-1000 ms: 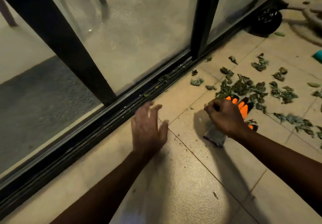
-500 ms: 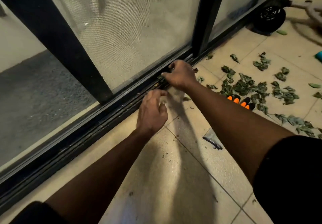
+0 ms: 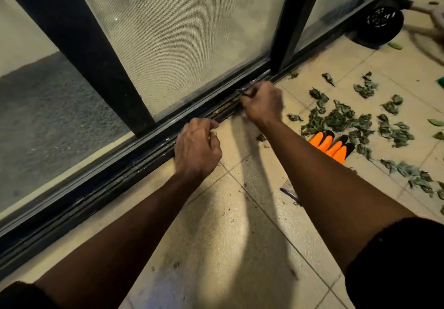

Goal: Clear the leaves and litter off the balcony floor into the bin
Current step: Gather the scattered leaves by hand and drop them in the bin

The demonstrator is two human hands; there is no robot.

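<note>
Pale floor tiles (image 3: 216, 236) fill the lower frame, and a black sliding-door track (image 3: 144, 162) cuts diagonally from lower left to upper right under a mesh screen (image 3: 182, 32). At centre I see my left hand (image 3: 197, 147) at the track's edge with fingers curled; I cannot tell whether they hold anything. Just above and to its right, my right hand (image 3: 262, 103) is clenched over the track, fingertips pinching a dark scrap of litter (image 3: 246, 91). The leaves (image 3: 341, 121) lie scattered on the tiles at right, some touching an orange glove (image 3: 329, 146).
</note>
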